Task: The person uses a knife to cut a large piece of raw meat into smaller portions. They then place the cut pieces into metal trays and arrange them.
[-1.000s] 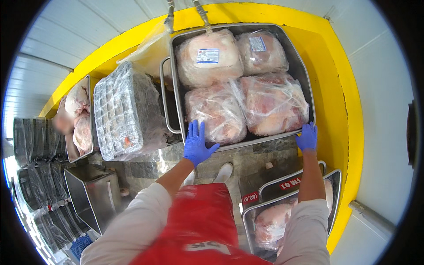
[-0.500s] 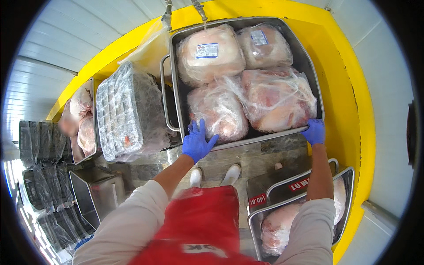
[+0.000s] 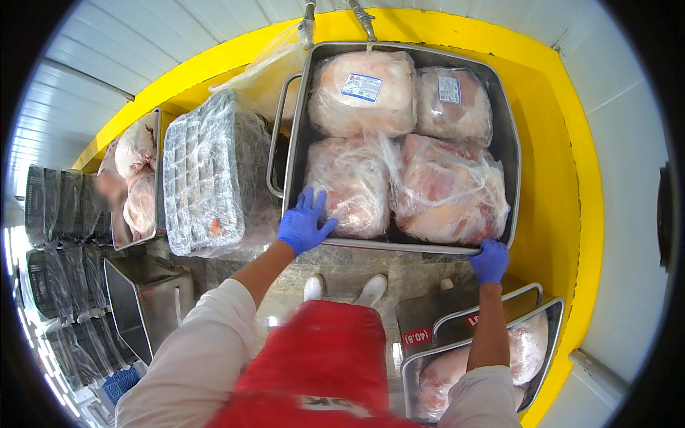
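A large steel tub [image 3: 508,107] in front of me holds several bulky pieces of raw meat wrapped in clear film. My left hand [image 3: 305,222], in a blue glove, lies with spread fingers at the tub's near left corner, its fingertips against the near left meat piece [image 3: 349,189]. At the near right corner, my gloved right hand [image 3: 490,261] is closed over the tub's rim beside another wrapped meat piece [image 3: 453,189]. Two pale labelled pieces, one a big block [image 3: 364,110] and one smaller [image 3: 457,114], sit in the far half.
A film-wrapped crate [image 3: 203,171] stands left of the tub, below taps [image 3: 364,23] on the wall. Another steel tub with meat [image 3: 528,346] is at lower right. An angled steel bin [image 3: 153,307], stacked dark crates [image 3: 61,274] and a meat-filled container [image 3: 158,171] are at left.
The tub's near right corner has come closer to me with my right hand on it, and its front edge runs more level. The view has also turned a little.
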A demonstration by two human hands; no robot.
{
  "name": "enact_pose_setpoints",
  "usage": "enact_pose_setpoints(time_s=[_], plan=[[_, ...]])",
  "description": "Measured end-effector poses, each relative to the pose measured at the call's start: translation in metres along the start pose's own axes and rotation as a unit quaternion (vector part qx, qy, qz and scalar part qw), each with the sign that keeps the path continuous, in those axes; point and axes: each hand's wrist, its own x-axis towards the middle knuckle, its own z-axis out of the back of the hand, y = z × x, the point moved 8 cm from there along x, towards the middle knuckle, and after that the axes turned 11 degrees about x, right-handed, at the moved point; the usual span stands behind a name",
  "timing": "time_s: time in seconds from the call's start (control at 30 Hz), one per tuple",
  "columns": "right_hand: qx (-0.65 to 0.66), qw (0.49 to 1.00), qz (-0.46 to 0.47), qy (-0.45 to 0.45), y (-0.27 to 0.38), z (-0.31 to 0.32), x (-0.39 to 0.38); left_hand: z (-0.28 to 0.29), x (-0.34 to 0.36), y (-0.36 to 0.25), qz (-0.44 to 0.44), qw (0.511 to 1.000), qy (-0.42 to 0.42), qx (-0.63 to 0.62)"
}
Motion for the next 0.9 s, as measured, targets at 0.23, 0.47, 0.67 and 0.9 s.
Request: enact_pose_setpoints(time_s=[0.23, 0.47, 0.67, 0.9], plan=[[0.014, 1.000, -0.007, -0.001, 0.033, -0.019, -0.022, 0.006, 0.011, 0.040, -0.026, 1.000, -0.011, -0.012], [0.005, 1.000, 0.000, -0.019, 0.058, -0.022, -0.030, 0.009, 0.012, 0.057, -0.028, 0.999, -0.016, -0.002], [0.026, 1.000, 0.005, 0.005, 0.046, -0.028, -0.033, 0.042, 0.004, 0.045, -0.044, 0.979, -0.200, 0.025], [0.046, 0.998, 0.026, 0.018, 0.042, -0.025, -0.030, -0.047, 0.033, 0.181, 0.225, 0.963, -0.108, -0.105]])
